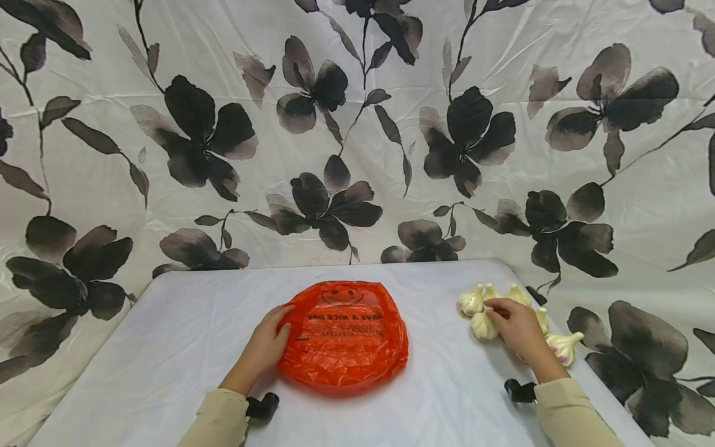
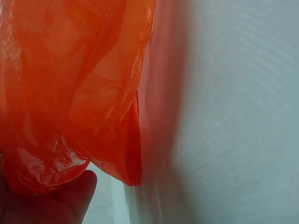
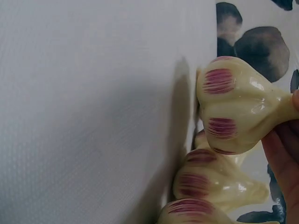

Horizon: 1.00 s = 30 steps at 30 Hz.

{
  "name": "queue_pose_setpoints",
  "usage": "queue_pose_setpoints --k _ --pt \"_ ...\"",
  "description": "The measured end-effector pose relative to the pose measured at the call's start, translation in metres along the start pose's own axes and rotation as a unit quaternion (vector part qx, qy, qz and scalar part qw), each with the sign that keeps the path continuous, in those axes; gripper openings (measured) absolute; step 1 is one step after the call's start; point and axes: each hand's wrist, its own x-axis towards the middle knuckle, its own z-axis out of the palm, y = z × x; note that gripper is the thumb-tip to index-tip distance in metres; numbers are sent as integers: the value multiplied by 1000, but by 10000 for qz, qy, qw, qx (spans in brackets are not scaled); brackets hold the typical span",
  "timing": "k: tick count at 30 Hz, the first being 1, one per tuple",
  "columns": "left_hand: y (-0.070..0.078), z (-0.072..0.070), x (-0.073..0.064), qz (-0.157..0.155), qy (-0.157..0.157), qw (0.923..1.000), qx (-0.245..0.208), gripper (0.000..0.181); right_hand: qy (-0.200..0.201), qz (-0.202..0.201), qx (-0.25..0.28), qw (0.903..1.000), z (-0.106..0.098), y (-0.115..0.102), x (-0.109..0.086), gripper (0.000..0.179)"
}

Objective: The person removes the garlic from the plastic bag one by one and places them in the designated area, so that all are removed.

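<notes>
A red plastic bag [image 1: 346, 354] with a printed smiley and lettering lies puffed up on the white table. My left hand [image 1: 265, 341] holds its left edge, some fingers hidden by the film. In the left wrist view, the thumb [image 2: 84, 193] shows beside the bag's lower edge [image 2: 51, 172]. Over on the right, my right hand [image 1: 516, 323] pinches a garlic bulb [image 3: 238, 105] by its neck. That bulb is pale and glossy with purple streaks. Several more garlic bulbs [image 1: 563, 347] lie around this hand, and some [image 3: 196, 179] sit beside the held one in the right wrist view.
The white table [image 1: 184, 360] has its far edge against a hanging cloth [image 1: 391, 155] with dark flowers. The garlic group lies along the table's right edge. Black wrist cameras [image 1: 262, 406] sit at both cuffs.
</notes>
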Motion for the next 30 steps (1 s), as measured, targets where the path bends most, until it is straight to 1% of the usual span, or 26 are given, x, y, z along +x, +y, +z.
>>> queue_pose_setpoints --k 3,9,13,20,24,30 --pt "0 0 0 -53 -14 10000 -15 47 -150 -32 -119 9998 0 2 0 22" --pt "-2 -1 -1 -108 -22 9999 -54 47 -424 -10 -143 9990 1 4 -2 23" --pt "-3 0 -1 -109 -20 9999 -80 47 -449 -50 -148 9989 2 6 -2 24" --pt "-3 -1 -2 -204 -41 9997 -82 47 -536 -17 -107 9985 4 6 2 25" --pt "-3 -3 -2 -163 -18 9999 -52 48 -524 -36 -63 9986 3 1 4 25" --pt "-3 -5 -1 -97 -23 9999 109 53 -587 -71 -48 9982 0 -8 8 25"
